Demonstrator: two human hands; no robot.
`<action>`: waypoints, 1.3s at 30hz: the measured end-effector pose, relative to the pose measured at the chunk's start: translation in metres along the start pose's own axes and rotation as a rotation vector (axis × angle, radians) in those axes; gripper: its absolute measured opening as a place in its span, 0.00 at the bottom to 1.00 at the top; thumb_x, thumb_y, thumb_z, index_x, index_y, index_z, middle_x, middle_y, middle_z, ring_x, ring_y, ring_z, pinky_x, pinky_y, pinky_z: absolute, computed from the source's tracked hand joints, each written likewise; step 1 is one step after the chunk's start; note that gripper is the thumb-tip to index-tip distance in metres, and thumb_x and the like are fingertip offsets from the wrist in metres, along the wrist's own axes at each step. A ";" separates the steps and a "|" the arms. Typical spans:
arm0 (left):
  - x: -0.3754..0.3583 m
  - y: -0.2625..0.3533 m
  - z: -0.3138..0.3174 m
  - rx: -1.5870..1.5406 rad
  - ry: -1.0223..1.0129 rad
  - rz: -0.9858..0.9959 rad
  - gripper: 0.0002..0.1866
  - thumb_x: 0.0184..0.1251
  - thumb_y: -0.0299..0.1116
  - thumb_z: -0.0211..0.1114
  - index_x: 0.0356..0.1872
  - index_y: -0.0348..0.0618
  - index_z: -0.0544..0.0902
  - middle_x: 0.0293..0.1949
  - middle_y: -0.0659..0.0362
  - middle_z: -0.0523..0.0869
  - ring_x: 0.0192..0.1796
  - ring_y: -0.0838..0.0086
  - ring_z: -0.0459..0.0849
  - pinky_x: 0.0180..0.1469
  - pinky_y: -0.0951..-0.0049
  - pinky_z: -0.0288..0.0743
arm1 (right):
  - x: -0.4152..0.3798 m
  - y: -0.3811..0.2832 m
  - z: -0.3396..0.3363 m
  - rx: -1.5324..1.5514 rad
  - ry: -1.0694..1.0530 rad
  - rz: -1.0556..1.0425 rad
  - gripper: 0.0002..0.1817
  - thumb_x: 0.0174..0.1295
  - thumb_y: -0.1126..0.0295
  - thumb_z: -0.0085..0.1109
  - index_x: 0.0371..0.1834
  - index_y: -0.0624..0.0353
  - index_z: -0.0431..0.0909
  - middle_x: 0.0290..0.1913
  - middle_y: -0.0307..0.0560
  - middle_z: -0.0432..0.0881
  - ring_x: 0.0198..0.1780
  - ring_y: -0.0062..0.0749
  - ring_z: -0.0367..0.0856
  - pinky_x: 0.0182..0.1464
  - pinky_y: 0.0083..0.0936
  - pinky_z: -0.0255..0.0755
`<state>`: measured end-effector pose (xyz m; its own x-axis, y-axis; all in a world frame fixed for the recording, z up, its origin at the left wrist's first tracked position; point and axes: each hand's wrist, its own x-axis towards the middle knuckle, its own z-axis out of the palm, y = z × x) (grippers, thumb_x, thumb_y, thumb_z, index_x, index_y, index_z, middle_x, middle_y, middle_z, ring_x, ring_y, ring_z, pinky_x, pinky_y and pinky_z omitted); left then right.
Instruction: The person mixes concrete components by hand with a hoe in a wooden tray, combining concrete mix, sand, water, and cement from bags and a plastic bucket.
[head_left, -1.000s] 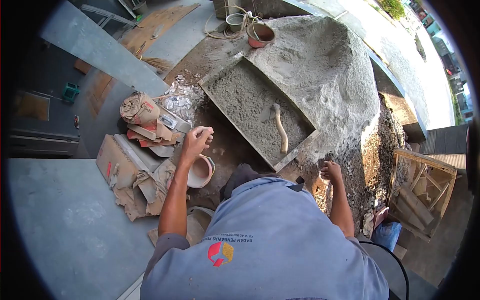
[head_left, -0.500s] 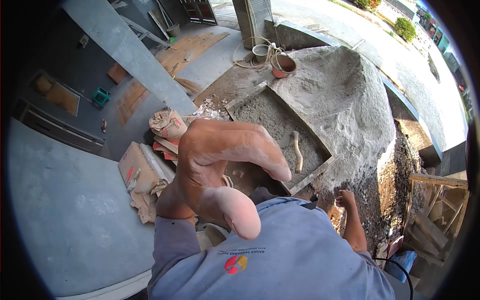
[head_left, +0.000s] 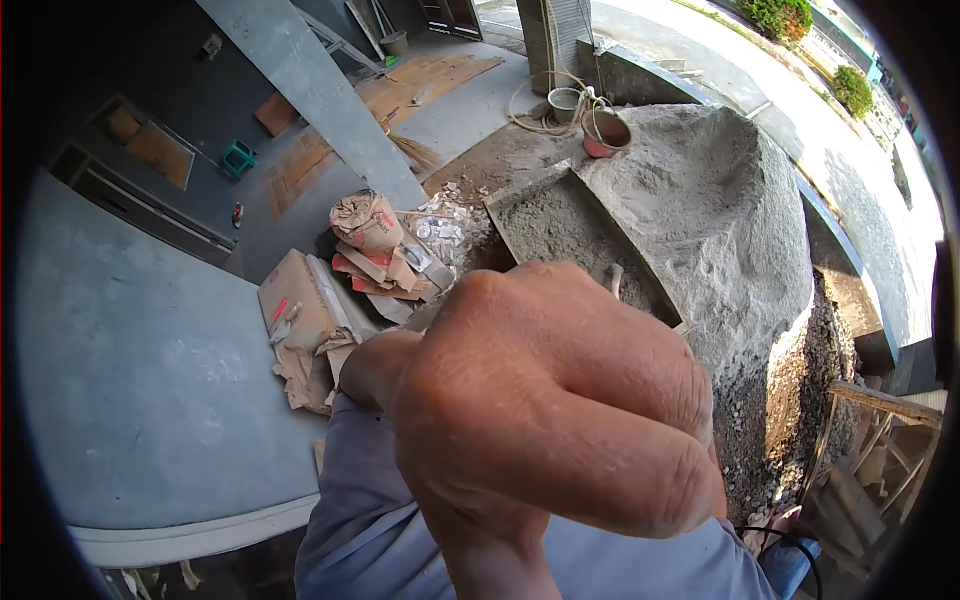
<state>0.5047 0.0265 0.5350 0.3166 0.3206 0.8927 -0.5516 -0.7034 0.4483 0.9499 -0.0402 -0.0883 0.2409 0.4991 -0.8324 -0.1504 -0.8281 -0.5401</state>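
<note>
My left hand [head_left: 545, 420] is clenched w/ nothing visible inside, very near the camera; right hand not in view. Mortar trough [head_left: 560, 225] lies far, beside sand pile [head_left: 720, 200]. I should lower it to see.

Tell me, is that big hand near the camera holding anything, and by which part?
It cannot be told: the left hand is curled with its back to the camera, hiding the palm and fingertips. The right hand is out of view.

Left hand [head_left: 545, 420] close before the camera, curled, apparently empty; mortar-filled trough [head_left: 555, 225] behind
</note>
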 end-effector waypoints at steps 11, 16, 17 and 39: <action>-0.053 -0.073 -0.015 0.435 -0.073 -0.475 0.20 0.74 0.46 0.69 0.36 0.35 0.88 0.29 0.57 0.88 0.28 0.74 0.86 0.33 0.71 0.82 | -0.014 0.006 -0.002 0.094 -0.064 0.094 0.16 0.66 0.61 0.61 0.49 0.60 0.74 0.30 0.57 0.81 0.25 0.47 0.81 0.27 0.45 0.80; -0.306 -0.175 -0.105 0.892 0.138 -1.463 0.23 0.71 0.50 0.68 0.36 0.34 0.85 0.26 0.47 0.87 0.29 0.60 0.87 0.35 0.61 0.78 | -0.032 0.008 0.008 0.126 -0.062 0.095 0.17 0.68 0.60 0.57 0.49 0.63 0.73 0.29 0.57 0.80 0.25 0.46 0.81 0.27 0.41 0.78; -0.378 -0.169 -0.118 0.992 0.123 -1.574 0.22 0.71 0.49 0.68 0.36 0.33 0.84 0.24 0.48 0.86 0.31 0.61 0.90 0.33 0.62 0.79 | -0.024 0.018 0.005 0.124 -0.076 0.118 0.18 0.68 0.60 0.57 0.51 0.64 0.72 0.29 0.57 0.80 0.25 0.47 0.81 0.27 0.42 0.78; -0.589 -0.025 -0.149 0.115 1.078 -2.161 0.29 0.75 0.52 0.63 0.57 0.32 0.78 0.49 0.43 0.85 0.46 0.54 0.88 0.44 0.49 0.89 | -0.020 -0.115 0.121 -0.296 -0.091 -0.041 0.23 0.71 0.55 0.57 0.58 0.63 0.78 0.34 0.56 0.86 0.26 0.40 0.85 0.29 0.36 0.83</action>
<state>0.2172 -0.0503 0.0046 -0.2150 0.3859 -0.8971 -0.0930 0.9063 0.4122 0.8466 0.0762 -0.0248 0.1518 0.5433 -0.8257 0.1467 -0.8385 -0.5248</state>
